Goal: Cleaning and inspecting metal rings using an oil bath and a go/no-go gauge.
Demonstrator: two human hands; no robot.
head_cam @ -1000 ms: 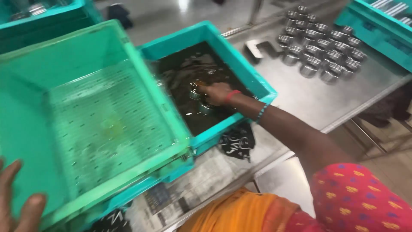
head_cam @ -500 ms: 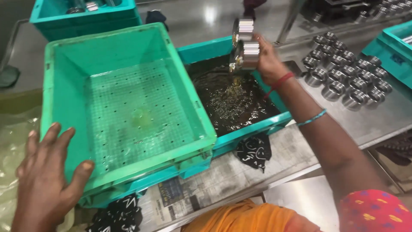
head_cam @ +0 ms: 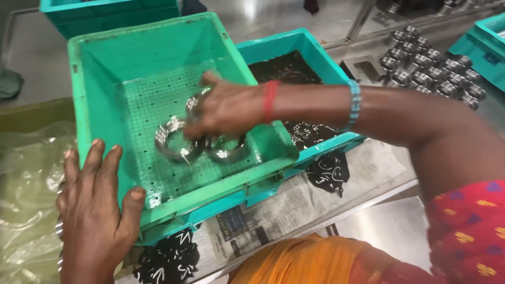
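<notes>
Left hand: mine, nearest to me, laid flat over the near left corner of the green perforated crate; fingers spread and stretched along the rim, thumb hooked over the near edge. It grips nothing but the crate wall.
Plastic sheet: crumpled, clear and yellowish, just left of my left hand.
Newspaper: spread under the crates, below my right forearm, with dark oily patches on it.
Metal rings: shiny, silver-grey, wet-looking bearing-type rings with ridged outer faces; two lie on the crate's perforated floor just under my right fingers, one at the fingertips, one below the palm. A third shows behind my fingers.
Right hand: mine, reaching across into the green crate, fingers curled downwards and loosely bunched, touching the rings. Whether I am pinching one or have just let go, I cannot tell. Red thread and a blue bead bracelet sit on that wrist and forearm.
Teal crate: beyond my right wrist, touching the green crate, holding dark oily liquid.
Finished parts: rows of similar metal rings standing on the steel table, well beyond my right forearm.
Far crates: another teal crate past the green one.
</notes>
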